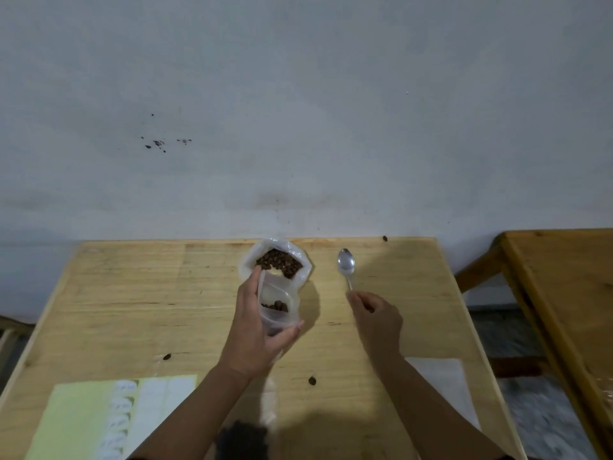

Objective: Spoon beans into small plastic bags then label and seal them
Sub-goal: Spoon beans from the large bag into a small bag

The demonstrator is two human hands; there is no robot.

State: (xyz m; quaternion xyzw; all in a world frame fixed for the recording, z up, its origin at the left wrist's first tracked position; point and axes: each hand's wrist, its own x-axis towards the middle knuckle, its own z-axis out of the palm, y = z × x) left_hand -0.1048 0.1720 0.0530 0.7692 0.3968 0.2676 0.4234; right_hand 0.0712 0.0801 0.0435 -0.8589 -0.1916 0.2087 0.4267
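Left hand (257, 330) gripping small clear plastic bag (277, 305) w/ few brown beans inside, above centre of light wooden counter (132, 293). Right hand (376, 315) pinching handle end of silver metal spoon (346, 265), bowl toward far edge. Big open plastic bag of brown beans (278, 262) at far edge. Label sheet w/ white stickers (109, 419) at near left corner. Loose beans (311, 380) on counter.
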